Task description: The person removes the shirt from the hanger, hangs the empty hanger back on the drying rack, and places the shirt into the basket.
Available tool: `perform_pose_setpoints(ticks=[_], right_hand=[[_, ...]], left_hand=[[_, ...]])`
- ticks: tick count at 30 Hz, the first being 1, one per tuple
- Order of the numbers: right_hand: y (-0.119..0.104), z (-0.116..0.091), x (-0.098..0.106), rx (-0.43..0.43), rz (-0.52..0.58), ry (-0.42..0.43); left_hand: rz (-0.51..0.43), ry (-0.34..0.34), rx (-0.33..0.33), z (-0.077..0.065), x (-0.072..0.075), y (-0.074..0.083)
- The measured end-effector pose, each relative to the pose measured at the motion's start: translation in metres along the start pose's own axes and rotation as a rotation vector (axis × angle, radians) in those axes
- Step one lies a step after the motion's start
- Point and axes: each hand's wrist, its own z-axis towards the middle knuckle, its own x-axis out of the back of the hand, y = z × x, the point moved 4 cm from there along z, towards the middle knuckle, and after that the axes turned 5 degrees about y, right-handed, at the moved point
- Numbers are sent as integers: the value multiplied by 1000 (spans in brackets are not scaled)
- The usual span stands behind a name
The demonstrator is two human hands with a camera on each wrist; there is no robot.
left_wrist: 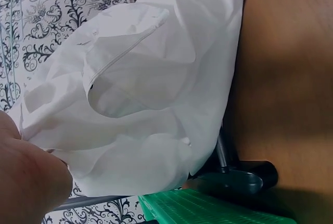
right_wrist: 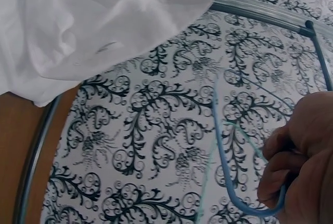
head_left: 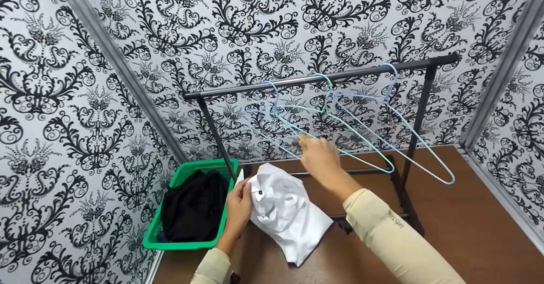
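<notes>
A white garment [head_left: 284,207] with a dark button hangs bunched from my left hand [head_left: 239,205], which grips its upper edge. In the left wrist view the white cloth [left_wrist: 140,130] drapes in loose folds beside part of that hand [left_wrist: 31,177]. My right hand [head_left: 321,158] is raised below the rack's bar, its fingers curled round the leftmost blue hanger [head_left: 285,148]. The right wrist view has the end of this blue hanger [right_wrist: 223,161] running into the curled fingers [right_wrist: 281,174]. The hanger's hook is still over the bar.
A dark metal rack [head_left: 238,89] stands on the brown table [head_left: 450,207]. A green hanger [head_left: 361,137] and another pale blue hanger [head_left: 420,141] hang from it, right of the hand. At left, a green basket [head_left: 182,245] holds black cloth [head_left: 195,207]. Patterned walls enclose the table.
</notes>
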Motion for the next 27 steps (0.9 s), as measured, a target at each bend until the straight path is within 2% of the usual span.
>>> perform_pose_setpoints(ticks=[7,12,14,18,21,24,27], right_hand=[[-1,3,9,-60,-4,-75],[-3,2,7,-58,-11,-68],[-3,1,6,-48,-7,-59],[-2,-1,8,-19,-9,-41],[-1,-1,8,-30,-10,-46],[0,-1,6,-61,-10,-80],[2,-2,3,-91,-6,-119]], left_hand=[[-30,0,-2,-4,1,-4],[-50,2,-11,-9,1,-8],[-16,0,-30,-14,-1,-10],[107,4,-110,-23,-5,-10],[160,32,-168,-26,-8,-8],[182,57,-183,-28,-10,-7],[175,4,-149,-30,-18,-11]])
